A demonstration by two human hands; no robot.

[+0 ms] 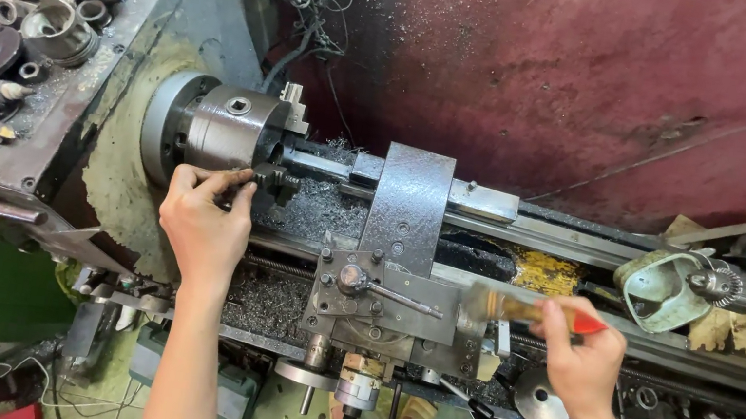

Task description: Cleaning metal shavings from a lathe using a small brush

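A metal lathe fills the view. My left hand rests against the steel chuck, fingers curled on its lower front edge beside a dark chuck jaw. My right hand grips a paintbrush with a red handle; its blurred bristles point left, just right of the tool post on the grey carriage. Metal shavings lie on the lathe bed below the chuck.
The headstock top at upper left carries several rings, gears and metal parts. The tailstock with a drill chuck sits at right beside a pale green guard. A dark red wall stands behind. Handwheels hang below the carriage.
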